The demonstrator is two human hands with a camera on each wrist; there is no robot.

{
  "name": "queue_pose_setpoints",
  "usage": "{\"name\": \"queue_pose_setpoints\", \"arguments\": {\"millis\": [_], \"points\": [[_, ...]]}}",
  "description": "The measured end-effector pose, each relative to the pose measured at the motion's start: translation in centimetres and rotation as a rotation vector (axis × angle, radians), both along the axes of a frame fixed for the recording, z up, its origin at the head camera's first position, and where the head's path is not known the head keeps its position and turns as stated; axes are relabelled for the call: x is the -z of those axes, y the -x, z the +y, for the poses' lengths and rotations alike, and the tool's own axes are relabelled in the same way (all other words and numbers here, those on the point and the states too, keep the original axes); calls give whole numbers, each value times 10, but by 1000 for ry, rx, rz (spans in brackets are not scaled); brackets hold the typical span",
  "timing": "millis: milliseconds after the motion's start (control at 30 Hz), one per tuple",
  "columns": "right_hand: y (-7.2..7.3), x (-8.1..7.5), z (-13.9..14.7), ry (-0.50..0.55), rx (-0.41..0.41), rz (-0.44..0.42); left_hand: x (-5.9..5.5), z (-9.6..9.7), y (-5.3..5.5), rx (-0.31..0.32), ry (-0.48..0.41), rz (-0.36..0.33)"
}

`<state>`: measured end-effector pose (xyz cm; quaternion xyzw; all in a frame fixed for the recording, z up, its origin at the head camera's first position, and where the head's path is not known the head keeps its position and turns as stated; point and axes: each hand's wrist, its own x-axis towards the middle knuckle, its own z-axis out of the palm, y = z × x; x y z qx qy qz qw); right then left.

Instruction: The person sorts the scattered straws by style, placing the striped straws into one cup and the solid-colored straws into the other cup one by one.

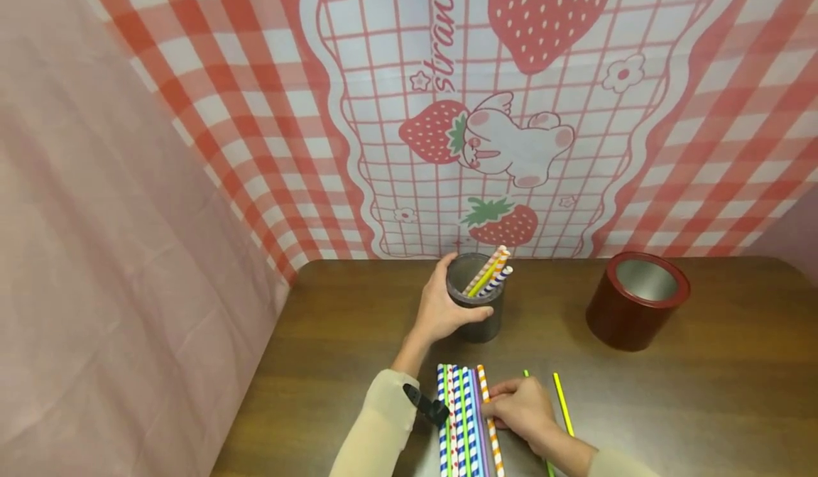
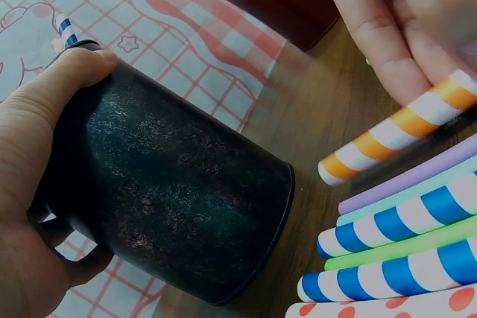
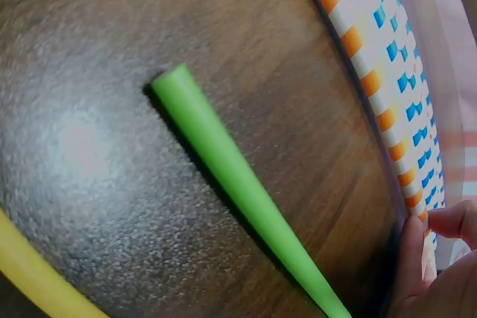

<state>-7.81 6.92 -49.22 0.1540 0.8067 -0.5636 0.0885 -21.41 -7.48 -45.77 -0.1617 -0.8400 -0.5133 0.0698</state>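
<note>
My left hand (image 1: 441, 310) grips a dark cylindrical can (image 2: 171, 184) around its side, thumb near the rim. Several paper straws (image 1: 497, 272), among them a yellow one and a blue-striped one, lean inside it. With thumb and finger, my right hand (image 1: 524, 409) pinches an orange-and-white striped straw (image 3: 384, 117) at the right end of a row of straws. The row holds a purple straw (image 2: 402, 176), blue-striped straws (image 2: 402, 225), light green ones and a red-dotted one (image 2: 395, 307), lying side by side on the table.
Right of my right hand lie a green straw (image 3: 231, 176) and a yellow straw (image 1: 563, 402). A dark red can (image 1: 620, 317) with an open top stands at the back right of the wooden table (image 1: 332, 342). Behind hangs a strawberry-print cloth (image 1: 383, 143).
</note>
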Motion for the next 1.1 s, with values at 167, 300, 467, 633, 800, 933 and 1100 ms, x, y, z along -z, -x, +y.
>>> {"name": "queue_pose_setpoints", "arguments": {"millis": [167,300,467,633,800,933,1100], "points": [[1,0,5,98,34,3,1,0,-1,-5,5,-12],[4,-5,9,164,77,3,0,0,0,-3,8,-10],[9,-14,15,235,104,4,2,-1,-3,-1,12,-18],[19,-29,23,265,134,31,2,0,-3,1,8,-21],[33,-41,35,286,153,102,2,0,-3,-6,2,-10],[50,-38,50,357,183,212,2,0,-2,-11,1,2],[60,-76,54,396,244,360,1,-1,0,-19,-10,8]]}}
